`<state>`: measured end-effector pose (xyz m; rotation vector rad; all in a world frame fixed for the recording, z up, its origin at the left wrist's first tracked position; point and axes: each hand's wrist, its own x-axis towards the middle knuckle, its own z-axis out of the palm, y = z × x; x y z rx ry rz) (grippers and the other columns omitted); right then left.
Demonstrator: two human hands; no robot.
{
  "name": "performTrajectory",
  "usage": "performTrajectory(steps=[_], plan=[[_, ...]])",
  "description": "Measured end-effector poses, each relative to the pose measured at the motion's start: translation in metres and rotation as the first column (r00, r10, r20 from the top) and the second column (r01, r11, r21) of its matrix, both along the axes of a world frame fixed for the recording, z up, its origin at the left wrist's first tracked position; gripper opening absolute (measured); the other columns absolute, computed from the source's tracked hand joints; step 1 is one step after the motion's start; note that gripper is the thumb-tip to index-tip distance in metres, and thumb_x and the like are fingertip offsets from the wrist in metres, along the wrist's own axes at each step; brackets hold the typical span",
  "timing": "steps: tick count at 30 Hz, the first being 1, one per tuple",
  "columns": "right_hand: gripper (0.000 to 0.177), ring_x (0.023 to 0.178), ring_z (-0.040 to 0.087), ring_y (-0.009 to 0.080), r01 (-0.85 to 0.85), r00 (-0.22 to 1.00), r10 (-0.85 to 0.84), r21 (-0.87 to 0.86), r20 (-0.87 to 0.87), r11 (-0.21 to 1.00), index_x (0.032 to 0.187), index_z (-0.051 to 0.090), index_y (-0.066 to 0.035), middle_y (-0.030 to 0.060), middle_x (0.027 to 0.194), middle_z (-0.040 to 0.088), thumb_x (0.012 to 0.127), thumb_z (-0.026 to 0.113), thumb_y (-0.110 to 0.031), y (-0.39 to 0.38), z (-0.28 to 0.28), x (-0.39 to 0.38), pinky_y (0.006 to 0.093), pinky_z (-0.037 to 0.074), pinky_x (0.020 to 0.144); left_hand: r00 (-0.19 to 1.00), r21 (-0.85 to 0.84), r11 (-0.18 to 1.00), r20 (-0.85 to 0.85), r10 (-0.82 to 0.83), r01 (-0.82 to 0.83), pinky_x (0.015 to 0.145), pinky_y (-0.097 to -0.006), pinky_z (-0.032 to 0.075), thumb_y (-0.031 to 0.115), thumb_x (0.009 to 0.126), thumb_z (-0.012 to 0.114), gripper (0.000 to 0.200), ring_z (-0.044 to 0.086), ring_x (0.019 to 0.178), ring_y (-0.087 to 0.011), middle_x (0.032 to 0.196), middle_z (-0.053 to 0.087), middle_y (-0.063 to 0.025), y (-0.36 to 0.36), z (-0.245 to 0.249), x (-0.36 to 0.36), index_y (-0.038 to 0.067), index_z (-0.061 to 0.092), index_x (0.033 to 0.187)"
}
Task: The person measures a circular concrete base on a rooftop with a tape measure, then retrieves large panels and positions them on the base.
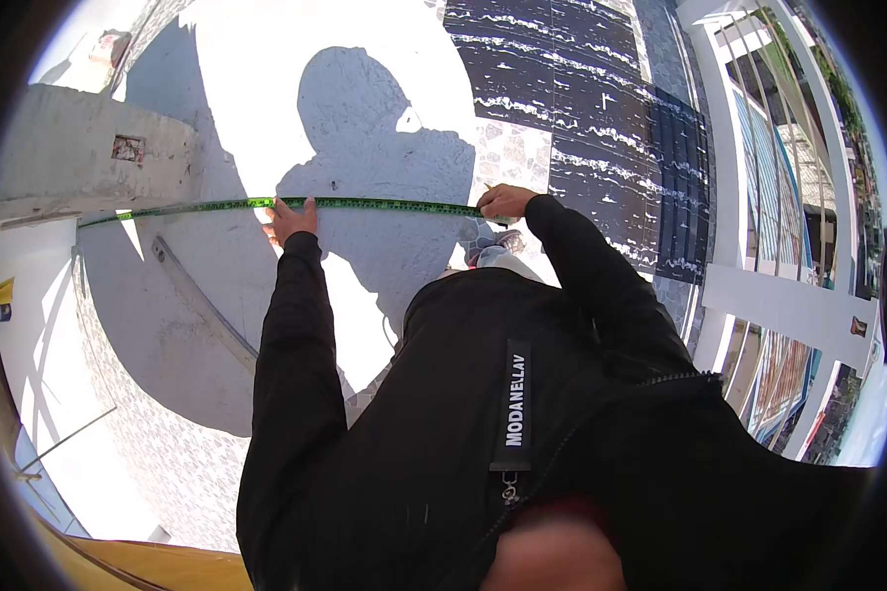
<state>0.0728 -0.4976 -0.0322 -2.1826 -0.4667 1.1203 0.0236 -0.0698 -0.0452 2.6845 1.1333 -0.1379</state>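
So, 1 green measuring tape (pixel 394 204): R hand (pixel 508 202) w/ fingers clenched on it, L hand (pixel 292 225) w/ fingers touching, grip unclear. 1 jacket label (pixel 515 404) reads "MODANELLAV".

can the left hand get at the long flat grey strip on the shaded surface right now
Probably yes: nothing visible stands between the left hand and the long flat grey strip. That hand is on the thin green tape measure, though, so it would likely have to leave that first.
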Motion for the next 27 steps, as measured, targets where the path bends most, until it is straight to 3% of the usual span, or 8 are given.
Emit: performTrajectory(steps=[4, 7, 9, 11, 15, 18, 23, 27], plan=[[0.037, 0.083, 0.06, 0.0205, -0.019, 0.998, 0.025, 0.107, -0.055, 0.994, 0.102, 0.066, -0.004, 0.0106, 0.092, 0.065, 0.077, 0.059, -0.03, -0.002, -0.006, 0.003, 0.0313, 0.049, 0.074, 0.999, -0.061, 0.997, 0.024, 0.043, -0.041, 0.106, -0.0518, 0.023, 0.057, 0.076, 0.056, 0.083, 0.021, 0.132, -0.0435, 0.147, 0.021, -0.0151, 0.011, -0.003, -0.002, 0.015, 0.028, 0.141], [0.033, 0.072, 0.06, 0.0171, 0.035, 0.991, -0.027, 0.063, -0.13, 0.997, 0.102, 0.065, -0.003, 0.0076, 0.083, 0.063, 0.079, 0.057, -0.026, 0.003, 0.014, -0.001, 0.0313, 0.051, 0.063, 0.959, -0.159, 0.986, 0.27, 0.083, -0.04, 0.107, -0.0451, 0.025, 0.05, 0.078, 0.059, 0.077, 0.022, 0.133, -0.0394, 0.145, 0.023, -0.0188, 0.043, -0.018, -0.015, 0.013, 0.031, 0.14], [0.034, 0.076, 0.06, 0.018, 0.003, 0.993, 0.005, 0.067, -0.122, 0.998, 0.104, 0.064, -0.003, 0.0082, 0.085, 0.064, 0.081, 0.058, -0.027, 0.003, 0.019, -0.001, 0.0311, 0.05, 0.066, 0.819, -0.268, 0.949, 0.5, 0.282, -0.164, 0.108, -0.0454, 0.024, 0.036, 0.08, 0.062, 0.07, 0.022, 0.133, -0.0383, 0.145, 0.021, -0.0206, 0.047, 0.004, -0.044, 0.013, 0.032, 0.139], [0.034, 0.079, 0.06, 0.0185, -0.062, 0.996, 0.068, 0.107, -0.057, 0.992, 0.105, 0.064, -0.003, 0.0085, 0.088, 0.064, 0.082, 0.059, -0.027, -0.001, 0.009, 0.004, 0.0309, 0.049, 0.069, 0.858, -0.037, 0.929, 0.37, 0.355, -0.368, 0.108, -0.0491, 0.021, 0.026, 0.078, 0.063, 0.066, 0.022, 0.133, -0.0369, 0.142, 0.024, -0.0225, 0.065, 0.021, -0.084, 0.013, 0.033, 0.136], [0.034, 0.082, 0.06, 0.0188, -0.034, 0.993, 0.042, 0.067, -0.111, 0.997, 0.105, 0.064, -0.002, 0.0097, 0.09, 0.065, 0.082, 0.058, -0.027, -0.005, 0.007, 0.004, 0.0307, 0.049, 0.073, 0.726, 0.036, 0.726, 0.068, 0.684, -0.687, 0.108, -0.0543, 0.017, 0.031, 0.08, 0.064, 0.074, 0.011, 0.138, -0.0345, 0.148, 0.014, -0.0182, 0.105, 0.024, -0.168, 0.013, 0.025, 0.141], [0.032, 0.085, 0.06, 0.0195, -0.065, 0.995, 0.069, 0.045, -0.071, 0.997, 0.105, 0.064, -0.004, 0.0106, 0.093, 0.065, 0.084, 0.058, -0.028, -0.006, 0.005, 0.004, 0.0311, 0.047, 0.077, 0.711, -0.02, 0.711, -0.01, 0.703, -0.703, 0.107, -0.0541, 0.02, 0.033, 0.078, 0.067, 0.079, 0.013, 0.137, -0.0341, 0.148, 0.016, -0.0143, 0.118, 0.035, -0.2, 0.014, 0.024, 0.141], [0.033, 0.085, 0.061, 0.0249, -0.13, 0.99, 0.125, 0.082, 0.069, 0.988, 0.099, 0.066, -0.003, 0.0131, 0.093, 0.066, 0.079, 0.056, -0.028, -0.007, 0.002, 0.002, 0.034, 0.047, 0.078, 0.698, 0.003, 0.7, 0.068, 0.713, -0.714, 0.101, -0.0548, 0.029, 0.029, 0.075, 0.069, 0.072, 0.039, 0.123, -0.0322, 0.137, 0.037, -0.0107, 0.148, 0.017, -0.218, 0.016, 0.034, 0.136], [0.033, 0.086, 0.061, 0.0262, -0.079, 0.997, 0.078, 0.074, 0.026, 0.994, 0.097, 0.066, -0.003, 0.0139, 0.094, 0.066, 0.078, 0.055, -0.028, -0.003, 0.013, 0.0, 0.0347, 0.046, 0.079, 0.756, -0.111, 0.787, 0.225, 0.615, -0.607, 0.092, -0.0417, 0.043, 0.016, 0.069, 0.068, 0.064, 0.051, 0.109, -0.0357, 0.117, 0.05, -0.0199, 0.182, 0.006, -0.241, 0.01, 0.046, 0.129]])
